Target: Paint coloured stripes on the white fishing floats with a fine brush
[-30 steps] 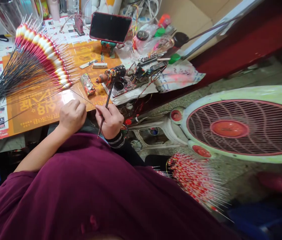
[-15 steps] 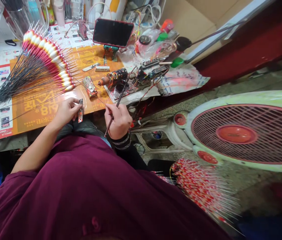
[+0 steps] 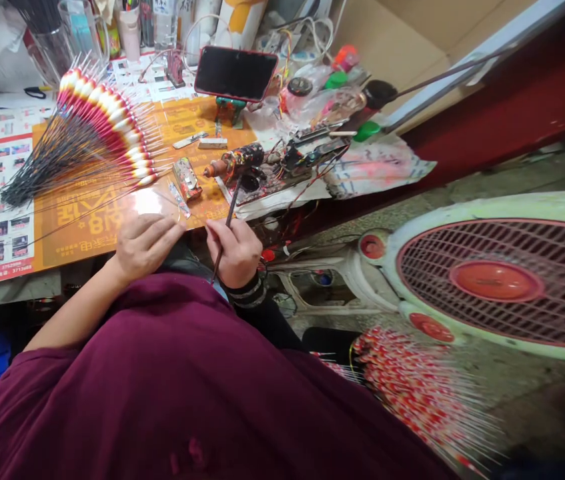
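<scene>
Pale green electric fan point(image 3: 492, 280), red grille

Hands: there were 2, a left hand point(image 3: 147, 248) and a right hand point(image 3: 235, 255). Dark rod point(image 3: 229, 220): 1 was held, in the right hand. Bunches of painted fishing floats: there were 2, one on the table point(image 3: 97, 113) and one low at right point(image 3: 412, 387), each with too many floats to count. Phone point(image 3: 235, 74): 1 stood on the table. Drill point(image 3: 235, 162): 1. Tin point(image 3: 187, 179): 1. Glass tumblers point(image 3: 82, 37): 2 stood at the far edge. Green caps point(image 3: 366, 131): 2. Fan point(image 3: 495, 280): 1 stood at right.
</scene>
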